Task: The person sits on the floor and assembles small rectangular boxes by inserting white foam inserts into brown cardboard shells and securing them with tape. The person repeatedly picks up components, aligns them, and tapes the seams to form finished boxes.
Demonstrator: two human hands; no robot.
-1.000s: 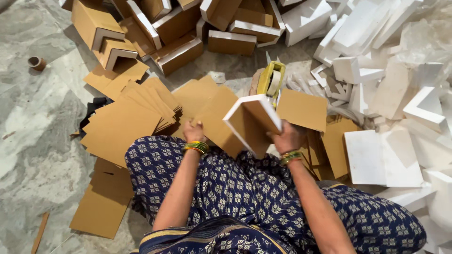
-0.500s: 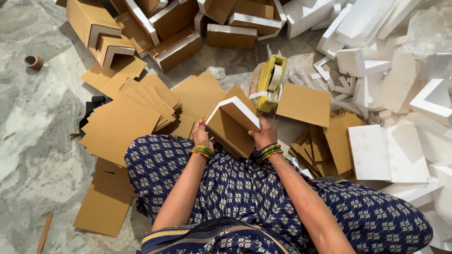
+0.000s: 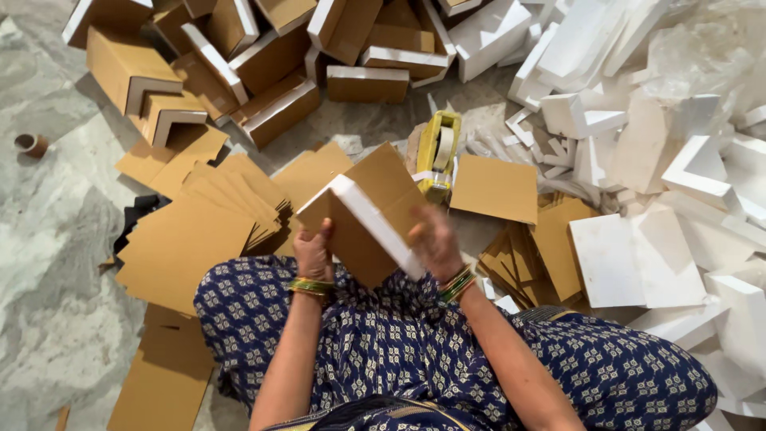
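I sit on the floor with a cardboard-wrapped white foam corner piece (image 3: 363, 211) held above my lap. My left hand (image 3: 313, 250) grips its near left end. My right hand (image 3: 435, 238), blurred with motion, holds its right side by the white foam edge. Just beyond the piece lies a yellow tape dispenser (image 3: 440, 152) on the floor. A loose square of brown cardboard (image 3: 495, 188) lies to its right.
Stacks of flat cardboard sheets (image 3: 199, 227) lie to my left. Finished cardboard-and-foam corner pieces (image 3: 279, 108) are piled at the back. White foam slabs and offcuts (image 3: 638, 152) cover the right side. A small tape roll core (image 3: 32, 144) sits far left on the marble floor.
I have drawn the piece closer to my lap and turned it, so its white foam edge now runs diagonally towards my right hand. The view has shifted slightly.
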